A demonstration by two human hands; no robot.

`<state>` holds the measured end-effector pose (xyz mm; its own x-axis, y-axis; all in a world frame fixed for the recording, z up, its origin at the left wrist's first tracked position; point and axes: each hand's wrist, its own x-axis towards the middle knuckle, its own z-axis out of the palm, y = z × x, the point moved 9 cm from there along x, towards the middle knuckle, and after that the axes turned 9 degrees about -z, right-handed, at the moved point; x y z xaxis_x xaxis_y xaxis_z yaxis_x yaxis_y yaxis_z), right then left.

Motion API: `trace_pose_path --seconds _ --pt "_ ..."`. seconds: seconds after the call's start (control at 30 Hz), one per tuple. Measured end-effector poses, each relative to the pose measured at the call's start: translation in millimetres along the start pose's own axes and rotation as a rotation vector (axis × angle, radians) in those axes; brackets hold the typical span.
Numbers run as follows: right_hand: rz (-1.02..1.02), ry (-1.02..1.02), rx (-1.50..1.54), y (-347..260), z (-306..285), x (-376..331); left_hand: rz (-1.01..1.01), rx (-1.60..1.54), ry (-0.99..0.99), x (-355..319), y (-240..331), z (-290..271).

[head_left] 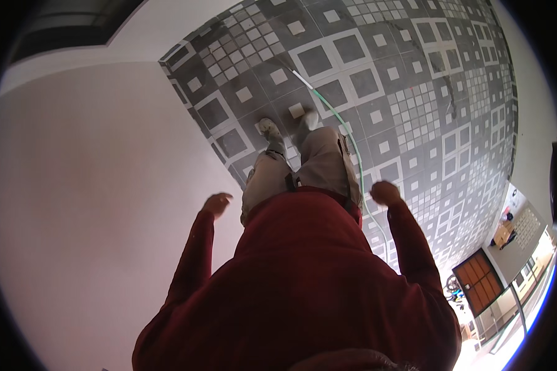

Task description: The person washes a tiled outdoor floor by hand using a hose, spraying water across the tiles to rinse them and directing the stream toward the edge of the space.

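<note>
Hanging center-left, the left hand (218, 204) looks empty, fingers loosely parted, while the right hand (385, 193) curls right of the mid-frame hose (347, 129), contents unclear, arms (192, 253) likely out for balance.

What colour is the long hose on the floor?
The hose is mostly green, with a white end; the head view shows it best.

Likely a home's patio or passage: patterned tile floor (362, 83), pale wall (93, 173), green hose (331, 107), brown door (478, 282).
</note>
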<state>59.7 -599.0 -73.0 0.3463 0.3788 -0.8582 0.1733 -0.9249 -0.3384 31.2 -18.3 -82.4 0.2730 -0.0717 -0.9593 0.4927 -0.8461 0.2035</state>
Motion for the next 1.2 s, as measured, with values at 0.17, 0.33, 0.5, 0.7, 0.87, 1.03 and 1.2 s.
trace_pose_path --seconds 0.17,0.33,0.5,0.7,0.87,1.03,1.2 --pt "0.024 0.529 0.188 52.6 -132.3 186.9 -0.207 -1.091 0.443 81.0 67.9 -154.6" --pt "0.271 0.505 0.403 76.8 -155.2 359.2 -0.163 -1.04 0.28 231.7 173.3 -191.0" --pt "0.319 0.505 0.677 63.1 -140.4 485.3 -0.045 -0.79 -0.05 423.6 245.5 -158.8" --pt "0.427 0.693 0.34 113.4 -94.0 614.3 -0.105 -0.914 -0.153 610.2 286.6 -110.6" --pt "0.295 0.736 0.396 126.2 -37.3 618.5 -0.067 -1.066 -0.172 664.3 321.9 -91.4" --pt "0.289 0.875 0.833 69.0 -64.1 489.8 -0.075 -1.166 -0.14 662.8 353.3 -110.4" --pt "0.558 0.937 1.146 97.7 -99.1 334.4 -0.037 -1.104 -0.104 595.1 391.7 -144.2"
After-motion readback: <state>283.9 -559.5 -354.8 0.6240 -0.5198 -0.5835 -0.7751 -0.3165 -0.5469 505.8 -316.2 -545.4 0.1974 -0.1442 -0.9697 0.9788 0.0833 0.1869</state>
